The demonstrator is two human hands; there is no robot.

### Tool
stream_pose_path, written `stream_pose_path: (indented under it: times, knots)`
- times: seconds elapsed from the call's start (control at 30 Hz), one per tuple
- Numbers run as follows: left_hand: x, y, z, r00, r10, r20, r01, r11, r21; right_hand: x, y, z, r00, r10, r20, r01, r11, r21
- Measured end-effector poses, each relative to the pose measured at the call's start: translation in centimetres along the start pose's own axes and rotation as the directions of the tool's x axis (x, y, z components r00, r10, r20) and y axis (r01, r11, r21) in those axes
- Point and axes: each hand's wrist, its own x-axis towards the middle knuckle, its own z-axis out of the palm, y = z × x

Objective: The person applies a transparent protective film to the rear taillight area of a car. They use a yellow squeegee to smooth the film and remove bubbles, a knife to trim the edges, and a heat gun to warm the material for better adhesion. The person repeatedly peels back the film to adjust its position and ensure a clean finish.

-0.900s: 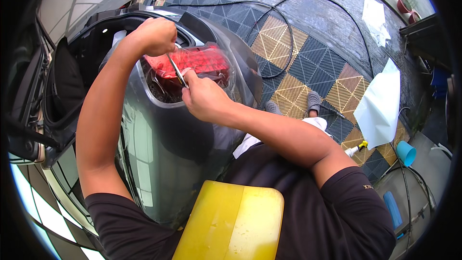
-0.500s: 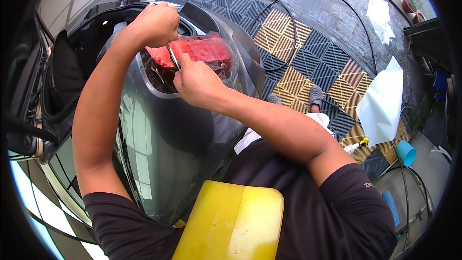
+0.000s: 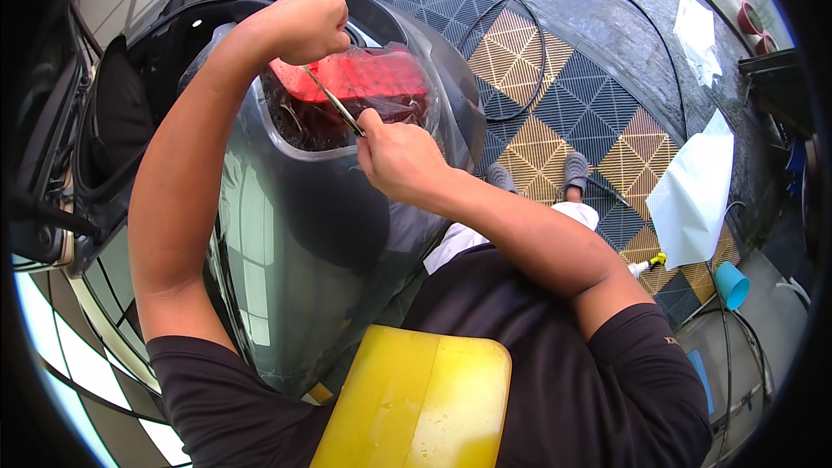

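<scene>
Across the rear corner of a dark grey car body (image 3: 295, 269) lies clear film (image 3: 442, 121), loose and wrinkled around the red tail light (image 3: 368, 76). My left hand (image 3: 308, 26) is closed in a fist above the lamp's far left side; what its fingers grip is hidden. A slim silver cutter knife (image 3: 336, 104) is held in my right hand (image 3: 403, 156), fingers wrapped round its near end. Its tip points up and left over the lamp, toward the space below my left fist. I cannot tell whether the tip touches the film.
An open hatch (image 3: 104, 139) stands left of the car body. On the patterned floor tiles (image 3: 589, 78) run a black hose (image 3: 542, 52) and a white sheet (image 3: 693, 191). A spray bottle (image 3: 641, 267) and blue cup (image 3: 732, 284) are at right. A yellow flat piece (image 3: 416, 399) hangs before my chest.
My right hand has drawn back toward the right with the cutter knife, showing more of its length. My left fist has shifted right and slightly up. The view has moved a little.
</scene>
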Motion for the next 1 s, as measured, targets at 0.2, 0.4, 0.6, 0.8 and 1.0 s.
stream_pose_path:
  times: [0.2, 0.4, 0.6, 0.8, 1.0]
  knots:
    - [-0.2, 1.2, 0.2, 0.986, -0.123, 0.109, 0.157, 0.908, -0.389, -0.8, 2.8, 1.3, 0.986, -0.127, -0.108, 0.123, 0.992, -0.043]
    - [-0.7, 1.9, 1.3, 0.979, -0.152, 0.135, 0.203, 0.685, -0.700, -1.0, 5.2, 1.5, 0.972, -0.192, -0.136, 0.175, 0.976, -0.127]
    - [-0.6, 2.0, 1.6, 0.972, -0.162, 0.169, 0.230, 0.520, -0.823, -0.7, 8.4, 2.6, 0.941, -0.272, -0.201, 0.235, 0.953, -0.190]
    - [-0.2, 2.1, 2.4, 0.967, -0.176, 0.185, 0.243, 0.404, -0.882, -0.6, 9.8, 2.3, 0.917, -0.332, -0.223, 0.290, 0.936, -0.201]
    - [0.0, 2.2, 2.3, 0.964, -0.157, 0.213, 0.258, 0.376, -0.890, -0.4, 9.1, 2.8, 0.912, -0.326, -0.249, 0.299, 0.944, -0.142]
